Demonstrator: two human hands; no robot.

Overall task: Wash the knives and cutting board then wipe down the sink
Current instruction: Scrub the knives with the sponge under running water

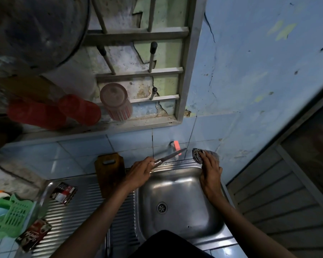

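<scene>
My left hand (139, 173) grips a knife (170, 156) by its handle, with the blade pointing up and right toward the tap (175, 147) above the steel sink (177, 202). At the sink's far right corner my right hand (210, 174) rests with straight fingers on a crumpled grey cloth (198, 155). A dark wooden cutting board (109, 172) leans against the tiled wall just left of the basin, standing on the drainboard. The basin looks empty, its drain (162, 207) showing.
A ribbed drainboard (78, 211) holds two dark sachet packets (64, 192). A green plastic basket (12, 215) sits at the far left. Above hangs a metal rack (138, 71) with red cups (78, 108), an upturned plastic cup (116, 101) and a large dark pan.
</scene>
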